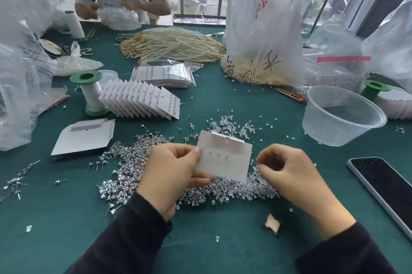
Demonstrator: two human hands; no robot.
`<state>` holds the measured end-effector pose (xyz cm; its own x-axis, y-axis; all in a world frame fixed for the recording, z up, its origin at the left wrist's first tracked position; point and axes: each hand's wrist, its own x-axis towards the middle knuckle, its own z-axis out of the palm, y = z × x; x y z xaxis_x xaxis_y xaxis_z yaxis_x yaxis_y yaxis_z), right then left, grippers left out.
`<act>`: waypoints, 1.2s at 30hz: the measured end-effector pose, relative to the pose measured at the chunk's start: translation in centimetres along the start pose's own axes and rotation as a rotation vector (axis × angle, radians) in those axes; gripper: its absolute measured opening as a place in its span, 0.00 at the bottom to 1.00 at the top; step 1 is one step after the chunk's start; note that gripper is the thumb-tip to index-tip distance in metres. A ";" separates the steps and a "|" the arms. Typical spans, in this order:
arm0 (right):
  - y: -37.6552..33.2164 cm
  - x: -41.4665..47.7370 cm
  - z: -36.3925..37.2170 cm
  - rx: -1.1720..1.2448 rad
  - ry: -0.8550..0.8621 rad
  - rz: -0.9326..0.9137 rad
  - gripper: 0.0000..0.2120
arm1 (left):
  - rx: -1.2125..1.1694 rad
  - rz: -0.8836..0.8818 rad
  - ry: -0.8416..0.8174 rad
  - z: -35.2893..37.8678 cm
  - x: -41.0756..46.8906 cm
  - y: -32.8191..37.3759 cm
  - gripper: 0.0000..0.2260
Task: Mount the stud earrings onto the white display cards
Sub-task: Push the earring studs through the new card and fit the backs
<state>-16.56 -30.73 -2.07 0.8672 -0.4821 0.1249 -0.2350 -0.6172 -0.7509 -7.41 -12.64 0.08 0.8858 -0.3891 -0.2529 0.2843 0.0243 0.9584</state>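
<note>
My left hand [171,169] grips the white card [225,157] by its left edge, thumb on the face and fingers under, so the card sits tilted up above the pile w/ its right half free to work on. Three studs already sit in a row across its upper part, just below the folded flap; the rest of the face is bare, so this card is early on.

My right hand [287,175] is curled at the card's lower right corner, fingertips drawn together down in the loose studs [124,175]. It's prob. picking one, but the bit is too small to see, so I can't tell if it has anything.

I keep the card low and right over the pile so each pick is a short trip. Done cards [142,99] stand fanned in a row at the back left, out of the way; blank cards [82,137] lie left, near my holding hand for the next swap.

Room: the worktop [66,218] is open in front of me, good for the forearms. On the right the phone [388,186] lies near my wrist and the plastic tub [341,117] stands beyond it, so a wide right swing isn't on. A paper scrap [272,223] lies under that forearm.
</note>
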 end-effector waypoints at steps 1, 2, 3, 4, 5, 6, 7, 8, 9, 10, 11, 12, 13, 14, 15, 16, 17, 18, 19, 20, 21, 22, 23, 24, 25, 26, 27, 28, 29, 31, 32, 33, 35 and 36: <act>0.1 0.0 0.0 0.018 0.002 0.006 0.09 | 0.002 -0.001 0.001 0.0 0.0 0.0 0.05; 0.2 0.0 -0.1 0.031 0.003 0.008 0.09 | 0.001 -0.002 0.002 0.0 0.0 0.0 0.05; 0.3 0.0 -0.1 0.043 0.002 0.007 0.10 | -0.001 -0.001 0.003 0.1 0.1 0.0 0.05; 0.4 0.0 -0.1 0.059 0.000 0.006 0.10 | -0.001 0.003 0.004 0.1 0.1 0.0 0.05; 0.4 0.0 -0.1 0.080 -0.002 0.004 0.11 | 0.001 0.008 0.006 0.1 0.1 0.0 0.06; 0.5 0.0 -0.1 0.101 -0.001 0.000 0.11 | 0.001 0.013 0.008 0.1 0.2 -0.1 0.06; 0.5 0.0 -0.2 0.120 0.005 -0.004 0.11 | 0.000 0.015 0.007 0.2 0.1 -0.2 0.07; 0.4 0.1 -0.2 0.141 0.014 -0.009 0.11 | 0.000 0.015 0.004 0.2 0.1 -0.3 0.07; 0.4 0.0 -0.2 0.164 0.026 -0.012 0.11 | 0.002 0.013 0.000 0.3 0.1 -0.4 0.07; 0.3 0.0 -0.2 0.191 0.039 -0.014 0.12 | 0.006 0.011 -0.003 0.4 0.1 -0.5 0.07; 0.2 0.0 -0.2 0.228 0.053 -0.013 0.12 | 0.009 0.010 -0.004 0.5 0.1 -0.6 0.07; 0.0 0.0 -0.1 0.273 0.067 -0.010 0.12 | 0.009 0.009 -0.003 0.6 0.0 -0.7 0.07; -0.2 -0.1 -0.1 0.314 0.084 -0.007 0.13 | 0.009 0.008 -0.004 0.8 0.0 -0.8 0.07; -0.5 -0.1 0.0 0.340 0.111 -0.010 0.13 | 0.010 0.007 -0.007 0.9 -0.1 -0.9 0.06; -0.9 -0.2 0.1 0.348 0.148 -0.018 0.12 | 0.013 0.008 -0.011 1.0 -0.2 -1.0 0.06; -1.4 -0.3 0.3 0.349 0.198 -0.031 0.11 | 0.019 0.012 -0.014 1.1 -0.2 -1.1 0.06; -1.9 -0.6 0.5 0.355 0.253 -0.051 0.10 | 0.027 0.019 -0.013 1.2 -0.3 -1.2 0.06; -2.5 -0.9 0.7 0.366 0.303 -0.078 0.09 | 0.038 0.031 -0.011 1.2 -0.3 -1.3 0.06; -3.2 -1.3 1.1 0.369 0.344 -0.114 0.09 | 0.051 0.048 -0.007 1.3 -0.4 -1.4 0.07; -3.9 -1.7 1.6 0.354 0.378 -0.162 0.09 | 0.066 0.068 0.001 1.3 -0.3 -1.5 0.07; -4.7 -2.1 2.2 0.315 0.406 -0.223 0.07 | 0.082 0.091 0.012 1.4 -0.3 -1.6 0.08; -5.3 -2.4 2.9 0.260 0.430 -0.294 0.06 | 0.099 0.112 0.023 1.5 -0.3 -1.6 0.09; -5.8 -2.6 3.6 0.205 0.448 -0.358 0.04 | 0.114 0.130 0.031 1.6 -0.4 -1.7 0.09; -6.1 -2.7 4.4 0.166 0.460 -0.396 0.02 | 0.126 0.145 0.034 1.6 -0.4 -1.6 0.09; -6.3 -2.7 5.0 0.150 0.463 -0.401 0.01 | 0.133 0.156 0.031 1.6 -0.5 -1.6 0.09; -6.4 -2.7 5.4 0.155 0.458 -0.385 0.01 | 0.132 0.164 0.024 1.6 -0.7 -1.5 0.09; -6.4 -2.6 5.7 0.175 0.447 -0.360 0.02 | 0.129 0.171 0.016 1.7 -0.8 -1.4 0.08; -6.3 -2.6 5.9 0.199 0.433 -0.336 0.02 | 0.132 0.183 0.012 1.7 -0.9 -1.4 0.08; -6.3 -2.6 6.0 0.222 0.420 -0.319 0.02 | 0.143 0.198 0.012 1.7 -1.0 -1.4 0.08; -6.3 -2.5 5.9 0.265 0.399 -0.298 0.02 | 0.167 0.225 0.021 1.8 -1.1 -1.4 0.09; -6.3 -2.5 5.9 0.291 0.389 -0.285 0.02 | 0.173 0.230 0.026 1.8 -1.2 -1.4 0.08; -6.2 -2.5 5.9 0.318 0.378 -0.269 0.03 | 0.176 0.229 0.032 1.8 -1.1 -1.5 0.08; -6.1 -2.5 5.9 0.362 0.361 -0.242 0.03 | 0.186 0.225 0.044 1.8 -1.0 -1.6 0.09; -6.0 -2.5 5.8 0.373 0.354 -0.235 0.04 | 0.194 0.225 0.045 1.8 -1.0 -1.7 0.09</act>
<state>-14.72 -22.23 -1.68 0.6619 -0.5770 0.4785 0.1741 -0.5026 -0.8468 -9.40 -13.96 -1.07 0.9351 -0.3530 -0.0329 0.0076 -0.0729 0.9973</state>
